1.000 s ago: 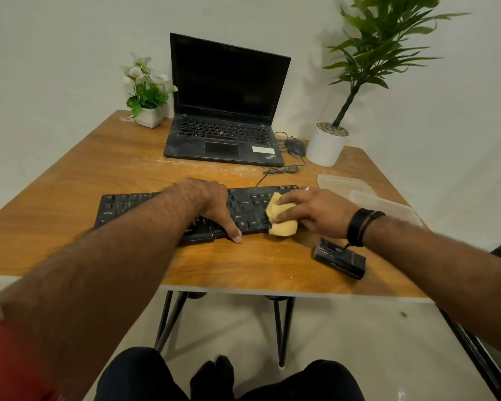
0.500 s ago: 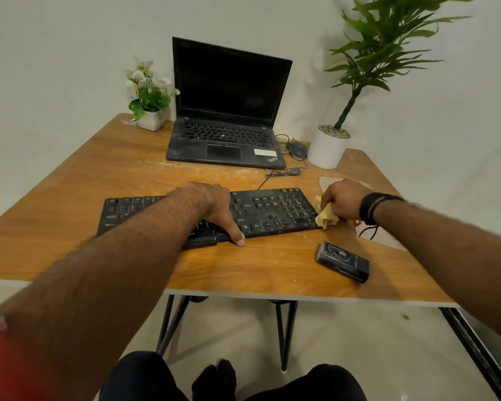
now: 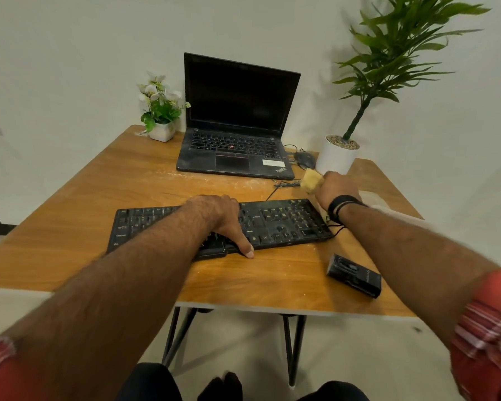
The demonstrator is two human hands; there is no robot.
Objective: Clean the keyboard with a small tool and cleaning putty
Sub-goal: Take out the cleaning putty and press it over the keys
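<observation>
Keyboard [image 3: 284, 224], black, lies across the middle of the frame on a wooden table [image 3: 104, 198], long side running left to right, dusty on its right key block. Left hand [image 3: 217, 219] lies flat on the keyboard's middle section, fingers spread wide over the keys, thumb tip resting on the table just below the front edge; it holds nothing. Right hand [image 3: 334, 188] is up and right of the keyboard's far right corner, fingers curled tight around a lump of yellow cleaning putty [image 3: 311, 180]. Putty sticks out of the fist toward the left, off the keys; cannot tell whether it touches the table. Black wristbands [image 3: 342, 206] circle the right wrist, a thin cord hanging from them over the keyboard's right end.

Small black tool case [image 3: 353, 275] lies in the lower right of the table, near the front edge, apart from the keyboard and both hands.

Open laptop [image 3: 237, 125] with a dark screen sits at the top centre. Small flower pot [image 3: 161, 117] stands just left of it. Black mouse [image 3: 304, 159] and its cable sit just right of the laptop. Tall green plant in a white pot [image 3: 337, 157] stands at the upper right. A pale object is partly hidden behind the right forearm; too blurred to name. Red plaid sleeves [image 3: 486, 337] show at both lower corners.
</observation>
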